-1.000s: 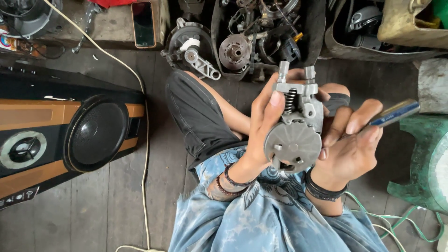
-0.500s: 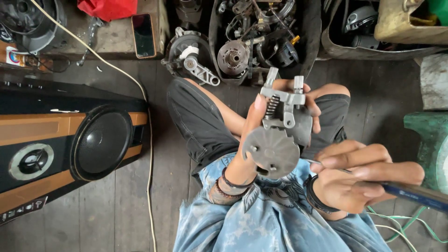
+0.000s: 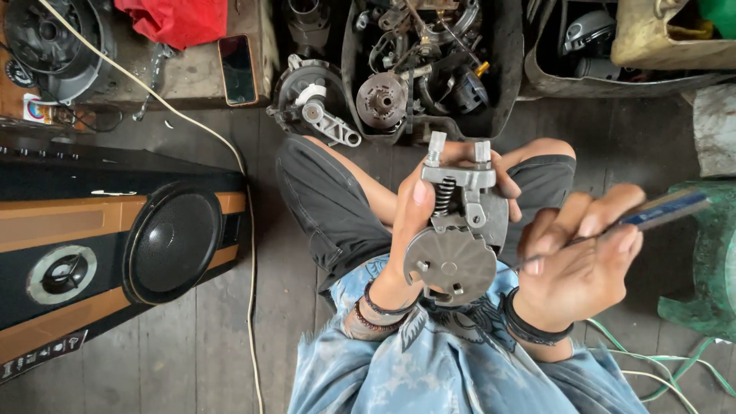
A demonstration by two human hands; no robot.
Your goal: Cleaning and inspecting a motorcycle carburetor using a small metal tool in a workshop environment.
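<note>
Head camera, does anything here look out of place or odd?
A phone lies among greasy engine parts, near a red cloth. Otherwise the left hand grips a metal assembly and the right hand a blue-handled tool.

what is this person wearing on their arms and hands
Both arms are bare, with no sleeves reaching the wrists and no gloves. The left hand has beaded bracelets stacked at its wrist. The right hand has a plain black band at its wrist.
</note>
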